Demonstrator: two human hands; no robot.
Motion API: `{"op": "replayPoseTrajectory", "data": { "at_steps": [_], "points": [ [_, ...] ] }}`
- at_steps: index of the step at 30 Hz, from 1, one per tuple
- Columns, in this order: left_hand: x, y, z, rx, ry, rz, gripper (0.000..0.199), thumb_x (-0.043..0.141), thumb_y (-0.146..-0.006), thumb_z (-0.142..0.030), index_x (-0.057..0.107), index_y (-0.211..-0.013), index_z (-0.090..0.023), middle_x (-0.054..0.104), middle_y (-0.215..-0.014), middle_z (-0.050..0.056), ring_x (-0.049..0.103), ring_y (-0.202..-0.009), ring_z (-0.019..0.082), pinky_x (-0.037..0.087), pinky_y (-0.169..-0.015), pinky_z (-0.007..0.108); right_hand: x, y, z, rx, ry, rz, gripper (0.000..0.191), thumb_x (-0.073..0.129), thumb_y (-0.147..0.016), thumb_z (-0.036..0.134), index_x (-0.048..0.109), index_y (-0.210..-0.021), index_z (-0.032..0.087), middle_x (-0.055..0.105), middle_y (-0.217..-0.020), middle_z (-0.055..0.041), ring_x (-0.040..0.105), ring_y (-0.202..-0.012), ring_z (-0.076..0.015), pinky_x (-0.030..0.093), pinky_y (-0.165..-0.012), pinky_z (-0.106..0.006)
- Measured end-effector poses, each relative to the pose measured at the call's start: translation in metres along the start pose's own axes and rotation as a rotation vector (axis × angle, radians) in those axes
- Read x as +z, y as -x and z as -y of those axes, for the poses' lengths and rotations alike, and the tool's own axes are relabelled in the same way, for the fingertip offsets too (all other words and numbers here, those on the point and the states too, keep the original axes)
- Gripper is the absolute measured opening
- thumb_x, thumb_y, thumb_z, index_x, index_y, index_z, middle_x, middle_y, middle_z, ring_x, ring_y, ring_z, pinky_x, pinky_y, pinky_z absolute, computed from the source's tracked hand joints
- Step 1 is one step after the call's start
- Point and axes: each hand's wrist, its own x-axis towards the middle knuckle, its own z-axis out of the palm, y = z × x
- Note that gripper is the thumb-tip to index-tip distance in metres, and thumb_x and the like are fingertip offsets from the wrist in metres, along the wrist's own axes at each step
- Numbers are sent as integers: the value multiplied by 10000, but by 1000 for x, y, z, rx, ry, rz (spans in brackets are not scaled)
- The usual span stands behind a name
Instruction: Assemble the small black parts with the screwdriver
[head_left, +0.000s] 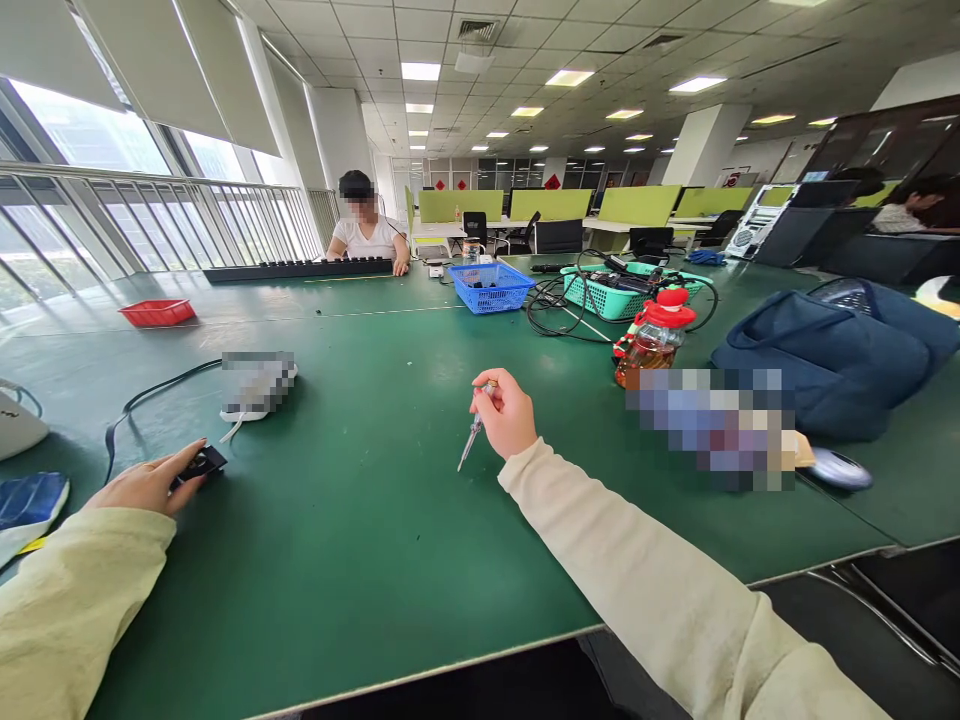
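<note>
My right hand [510, 412] is closed around a screwdriver [471, 440] with a clear handle. Its thin metal tip points down and to the left, close over the green table [360, 560]. At the left, my left hand [146, 487] grips a small black block-shaped object [201, 464] by its near side, low at the tabletop. Fingers cover part of that object, so I cannot make out its exact kind. Just beyond it lies a white device [259, 385], partly blurred out, with a dark cable.
A red tray [157, 313], a blue basket [491, 288] and a green basket [611, 292] with cables stand farther back. On the right are a red-lidded jar [656, 335], a navy bag [832, 350] and a computer mouse [841, 469]. Across the table sits a person [367, 235].
</note>
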Motion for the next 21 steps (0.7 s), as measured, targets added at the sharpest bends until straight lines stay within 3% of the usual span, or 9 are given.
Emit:
{"op": "replayPoseTrajectory", "data": {
  "at_steps": [4,10,13,17,21],
  "points": [
    [-11,-6,-1,-42,-145,173,638,246,-873,-466,446,-1380,-135,715,-964,77,637,-861,225,468,-747,274,0,-1,-1,1,-11,0,100,514,-794,292,527,-867,225,570,-566,48,538,-488,-121,465,-530,-249],
    [1,-11,9,8,-134,200,644,238,-877,-454,463,-1371,-107,689,-1115,125,629,-958,261,454,-841,320,0,0,0,7,-8,5,110,513,-792,295,529,-874,224,570,-569,48,543,-498,-124,472,-543,-253],
    [12,-11,15,13,-89,107,649,214,-879,-464,496,-1336,-98,645,-1195,156,618,-979,273,439,-889,339,0,0,1,9,-3,3,110,508,-790,298,527,-868,222,570,-570,47,536,-492,-121,471,-544,-252],
    [23,-11,16,-11,-47,-64,563,236,-864,-496,583,-1197,-202,664,-1081,83,606,-932,243,456,-874,328,1,0,2,3,-3,1,115,504,-789,305,525,-868,224,575,-567,46,525,-482,-122,469,-534,-253],
    [22,-4,3,-21,-31,-115,494,267,-862,-460,623,-1095,-210,673,-1033,87,604,-865,239,462,-849,337,1,0,2,7,0,1,110,503,-787,301,528,-863,226,577,-569,44,523,-480,-121,470,-533,-254]
  ]
}}
